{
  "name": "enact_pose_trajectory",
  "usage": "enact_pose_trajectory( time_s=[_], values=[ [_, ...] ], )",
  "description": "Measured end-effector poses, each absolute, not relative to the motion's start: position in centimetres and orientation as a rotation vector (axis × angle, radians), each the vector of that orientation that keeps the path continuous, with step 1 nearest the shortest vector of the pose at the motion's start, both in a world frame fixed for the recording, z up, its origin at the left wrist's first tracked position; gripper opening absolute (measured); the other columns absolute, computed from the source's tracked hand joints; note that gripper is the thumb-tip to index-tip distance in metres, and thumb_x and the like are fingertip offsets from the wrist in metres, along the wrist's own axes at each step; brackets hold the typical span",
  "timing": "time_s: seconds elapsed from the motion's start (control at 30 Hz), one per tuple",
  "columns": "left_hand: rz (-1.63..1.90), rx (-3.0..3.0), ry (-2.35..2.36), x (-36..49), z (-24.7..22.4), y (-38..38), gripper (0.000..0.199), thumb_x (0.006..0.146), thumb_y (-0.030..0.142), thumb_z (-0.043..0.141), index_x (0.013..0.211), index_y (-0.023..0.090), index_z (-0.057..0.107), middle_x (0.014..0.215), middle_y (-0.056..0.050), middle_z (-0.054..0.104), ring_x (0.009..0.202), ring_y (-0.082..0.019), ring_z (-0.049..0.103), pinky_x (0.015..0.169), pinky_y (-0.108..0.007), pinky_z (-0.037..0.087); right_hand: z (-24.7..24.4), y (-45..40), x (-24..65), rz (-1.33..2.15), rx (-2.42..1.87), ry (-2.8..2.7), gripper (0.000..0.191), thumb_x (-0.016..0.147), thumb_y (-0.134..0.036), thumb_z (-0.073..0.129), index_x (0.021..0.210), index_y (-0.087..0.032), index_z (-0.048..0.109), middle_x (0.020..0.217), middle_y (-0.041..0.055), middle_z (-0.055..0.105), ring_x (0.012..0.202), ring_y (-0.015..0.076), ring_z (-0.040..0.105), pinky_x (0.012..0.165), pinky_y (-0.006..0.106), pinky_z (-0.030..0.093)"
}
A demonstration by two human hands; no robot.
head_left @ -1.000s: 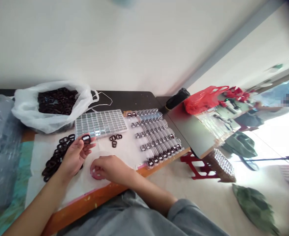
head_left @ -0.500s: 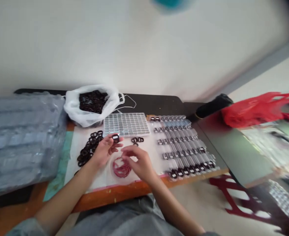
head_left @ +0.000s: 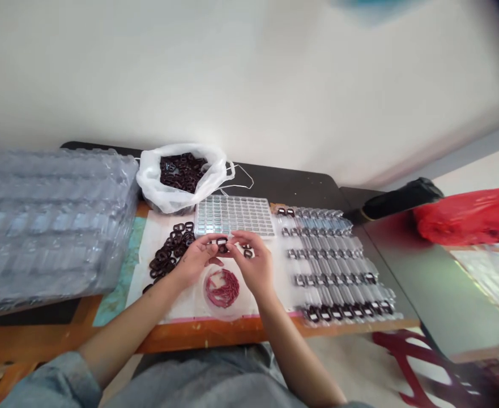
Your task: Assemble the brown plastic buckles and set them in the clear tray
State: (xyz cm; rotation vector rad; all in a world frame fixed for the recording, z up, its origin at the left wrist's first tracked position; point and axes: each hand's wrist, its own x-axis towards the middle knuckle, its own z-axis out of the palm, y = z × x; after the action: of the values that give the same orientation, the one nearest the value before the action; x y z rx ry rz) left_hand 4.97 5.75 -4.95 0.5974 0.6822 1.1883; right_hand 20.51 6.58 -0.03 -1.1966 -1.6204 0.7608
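My left hand pinches a small black watch case with a pale rectangular face, above the white sheet. From the other side, the thumb and forefinger of my right hand close on the same case; whether a tiny part is also between them is hidden. Just below the hands is a round clear dish with small red sticks in it. A heap of similar black cases lies left of my left hand, and a couple more show behind my right fingers.
Behind the hands lies a white gridded tray of small pale rectangles. A white plastic bag of dark pieces stands behind the heap. Clear moulded trays at right hold several cases; more clear trays are stacked at left.
My right hand has moved from above the dish up to the watch case, and its fingers now touch it. My left hand still holds the case. The view has shifted left.
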Motion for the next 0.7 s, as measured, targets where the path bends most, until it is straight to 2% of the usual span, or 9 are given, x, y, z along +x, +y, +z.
enact_pose_trajectory(
  time_s=[0.4,0.7],
  values=[
    [1.153,0.718,0.743,4.79,-5.69,5.77,0.054,0.072,0.052,0.082,0.114,0.020,0.072,0.109,-0.014,0.074,0.091,-0.026,0.073,0.062,-0.023,0.053,0.33,6.78,20.95,0.668,-1.085,-1.853,0.030,0.089,-0.015,0.060,0.116,-0.027,0.061,0.090,0.0011,0.070,0.089,0.0194,0.061,0.084,0.036,0.049],
    [1.133,0.774,0.765,4.81,-5.12,5.78,0.054,0.073,0.052,0.082,0.116,0.020,0.073,0.102,-0.012,0.075,0.087,-0.024,0.073,0.060,-0.022,0.053,0.32,7.18,21.31,0.663,-1.051,-1.991,0.039,0.091,-0.011,0.051,0.126,-0.026,0.052,0.091,0.0016,0.067,0.091,0.0203,0.058,0.087,0.037,0.047]
  ],
)
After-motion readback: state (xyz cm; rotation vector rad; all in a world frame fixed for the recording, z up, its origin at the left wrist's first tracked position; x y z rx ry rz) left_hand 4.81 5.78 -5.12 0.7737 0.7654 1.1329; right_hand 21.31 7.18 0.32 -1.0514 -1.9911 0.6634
